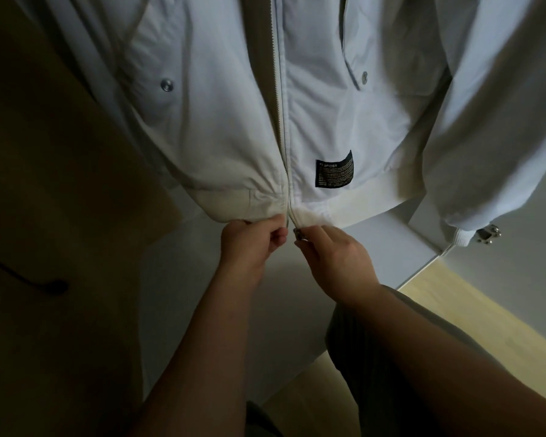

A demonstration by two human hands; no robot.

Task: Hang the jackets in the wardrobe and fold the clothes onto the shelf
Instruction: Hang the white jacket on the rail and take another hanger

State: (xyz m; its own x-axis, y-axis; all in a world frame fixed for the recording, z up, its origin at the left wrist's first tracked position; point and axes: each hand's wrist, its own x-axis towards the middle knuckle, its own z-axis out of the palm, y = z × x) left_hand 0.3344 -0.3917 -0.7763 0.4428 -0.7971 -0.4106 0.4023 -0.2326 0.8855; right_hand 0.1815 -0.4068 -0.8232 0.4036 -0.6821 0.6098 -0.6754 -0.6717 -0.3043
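Seating the zipper (299,232) at the jacket (221,137) hem needs the left hand (249,244) pinching the ribbing taut while the right hand (334,257) pinches the slider.

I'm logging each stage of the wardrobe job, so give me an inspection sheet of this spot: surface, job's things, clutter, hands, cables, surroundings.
Surface: pale wardrobe floor panel below the jacket.
Job's things: white jacket hanging, its zipper open above and joined at the hem; black label on the front panel.
Clutter: nothing seen.
Hands: left hand pinches the hem beside the zipper; right hand pinches the zipper pull.
Cables: dark cord along the dim left wall.
Surroundings: light wood floor at right; snap tab on the hanging sleeve cuff.
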